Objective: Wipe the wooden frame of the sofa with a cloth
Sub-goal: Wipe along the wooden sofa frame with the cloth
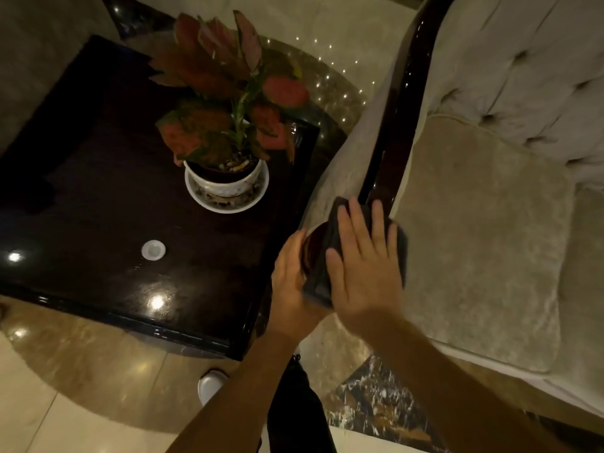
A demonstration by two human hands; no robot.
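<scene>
A dark glossy wooden frame point(397, 125) runs along the top of the beige sofa's armrest and ends in a rounded front point(312, 250). A dark grey cloth point(330, 243) is draped over that front end. My right hand point(362, 266) lies flat on the cloth with fingers spread, pressing it onto the wood. My left hand point(289, 282) cups the left side of the armrest's end and touches the cloth's lower edge. Part of the cloth is hidden under my right hand.
A dark glossy side table point(114, 207) stands close to the left of the armrest, bearing a potted plant point(225, 125) on a white saucer and a small white disc point(153, 250). The beige seat cushion point(483, 240) lies to the right. Below are polished marble floor and my shoe point(210, 384).
</scene>
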